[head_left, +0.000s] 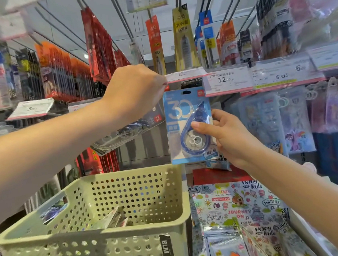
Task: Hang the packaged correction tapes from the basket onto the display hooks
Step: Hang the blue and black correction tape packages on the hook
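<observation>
Correction tape pack (187,125) pinched upright by right hand (225,134); left hand (136,90) grips price tag (183,74).

Both arms reach up; left hand (133,92) is fisted, right hand (225,134) pinches with thumb and fingers (217,114).

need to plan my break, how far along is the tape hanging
Done: cannot tell which hung packs are from this job. In hand: right hand holds a blue correction tape pack up at the hook; left hand lifts the price tag. Left: a few packs remain in the basket.
</observation>
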The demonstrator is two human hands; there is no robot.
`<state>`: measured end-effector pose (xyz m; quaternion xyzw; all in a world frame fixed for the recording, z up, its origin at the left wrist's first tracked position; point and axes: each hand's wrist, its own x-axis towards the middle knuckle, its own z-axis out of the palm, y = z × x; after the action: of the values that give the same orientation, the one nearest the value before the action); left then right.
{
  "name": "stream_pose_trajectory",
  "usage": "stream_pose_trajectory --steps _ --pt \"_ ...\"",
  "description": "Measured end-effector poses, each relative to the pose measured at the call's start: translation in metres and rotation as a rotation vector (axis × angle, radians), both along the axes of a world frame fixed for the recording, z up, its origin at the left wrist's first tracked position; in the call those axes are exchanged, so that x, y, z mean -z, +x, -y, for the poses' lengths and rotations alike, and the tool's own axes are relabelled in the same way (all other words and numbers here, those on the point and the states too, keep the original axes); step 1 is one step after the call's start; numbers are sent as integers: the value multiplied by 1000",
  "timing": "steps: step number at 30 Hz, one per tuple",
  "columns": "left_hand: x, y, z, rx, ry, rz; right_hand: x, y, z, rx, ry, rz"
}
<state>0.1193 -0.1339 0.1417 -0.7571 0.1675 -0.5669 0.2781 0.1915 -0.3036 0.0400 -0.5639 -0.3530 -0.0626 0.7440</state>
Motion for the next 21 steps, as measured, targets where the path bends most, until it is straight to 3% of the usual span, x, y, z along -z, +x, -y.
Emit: stream_pose_trajectory --steps 21 --pt "-10 -7 1 29 37 -63 -2 13 -10 -23 -41 -42"
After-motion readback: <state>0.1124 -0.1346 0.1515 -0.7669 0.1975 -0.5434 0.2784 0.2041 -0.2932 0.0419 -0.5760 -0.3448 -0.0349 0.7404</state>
